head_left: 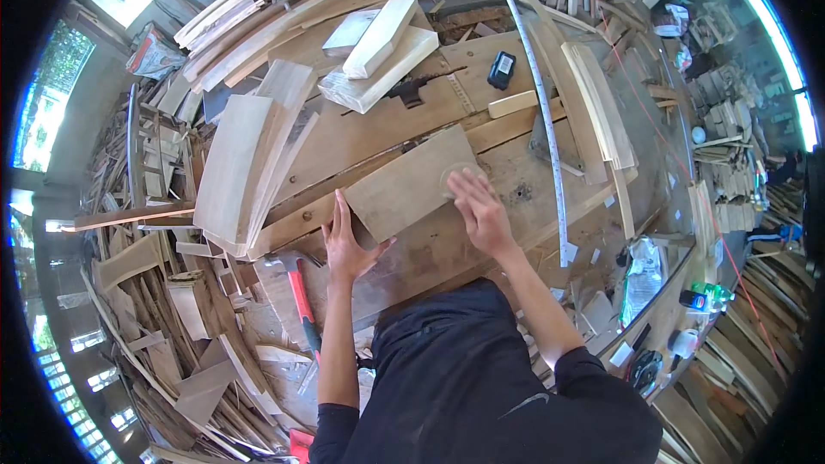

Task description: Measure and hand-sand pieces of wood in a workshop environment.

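Observation:
A flat rectangular wooden board (pixel 412 180) lies slantwise on the workbench (pixel 404 262) in front of me. My left hand (pixel 345 241) is at the board's left end, fingers stretched up along its edge and thumb spread out to the right. At the opposite end, my right hand (pixel 479 210) has its fingers on a thin, pale, see-through round disc (pixel 449 179) lying over the board. Part of the disc is hidden under those fingers. Below my left hand, beside the forearm, is a tool with a red and black handle (pixel 302 296).
Wooden planks (pixel 236 172) are stacked on the left. Farther back sit wrapped pale blocks (pixel 378 60) and a black tape measure (pixel 501 70). A long metal ruler (pixel 546 112) crosses the bench on the right, near narrow strips (pixel 597 103). Scrap wood (pixel 163 326) heaps up beside the bench.

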Available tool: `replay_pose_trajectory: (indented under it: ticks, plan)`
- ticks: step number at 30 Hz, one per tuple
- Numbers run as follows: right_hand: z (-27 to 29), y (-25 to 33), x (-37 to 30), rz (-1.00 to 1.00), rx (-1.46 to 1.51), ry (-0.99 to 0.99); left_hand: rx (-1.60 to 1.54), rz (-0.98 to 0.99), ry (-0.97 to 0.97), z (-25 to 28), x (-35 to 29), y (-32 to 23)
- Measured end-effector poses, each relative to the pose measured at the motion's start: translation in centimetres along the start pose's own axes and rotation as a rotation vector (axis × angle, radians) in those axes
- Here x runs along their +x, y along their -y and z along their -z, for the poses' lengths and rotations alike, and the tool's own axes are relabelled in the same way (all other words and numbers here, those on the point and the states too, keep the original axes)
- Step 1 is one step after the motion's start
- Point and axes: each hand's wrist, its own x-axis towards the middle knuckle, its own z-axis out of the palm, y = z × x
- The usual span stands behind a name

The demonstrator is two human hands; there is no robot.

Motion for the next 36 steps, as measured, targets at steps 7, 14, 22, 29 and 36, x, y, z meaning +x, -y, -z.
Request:
replay_pose_trajectory:
  ticks: [7,14,22,29,36]
  plan:
    - [-4.3,5.0,0.1,0.159,0.050,0.140,0.016,-0.003,0.006,-0.6,0.1,0.5]
    - [-1.0,0.9,0.6,0.280,0.026,0.213,-0.024,-0.024,0.000,-0.4,-0.4,0.7]
    - [-1.7,0.2,2.0,-0.009,-0.054,-0.057,-0.033,-0.011,-0.002,0.0,-0.1,0.0]
    - [-6.2,6.9,1.6,0.344,0.100,0.238,-0.031,-0.039,0.002,-0.2,-0.2,0.8]
    - [-2.7,2.4,6.7,0.136,0.037,0.190,0.005,-0.017,-0.024,-0.2,-0.5,0.4]
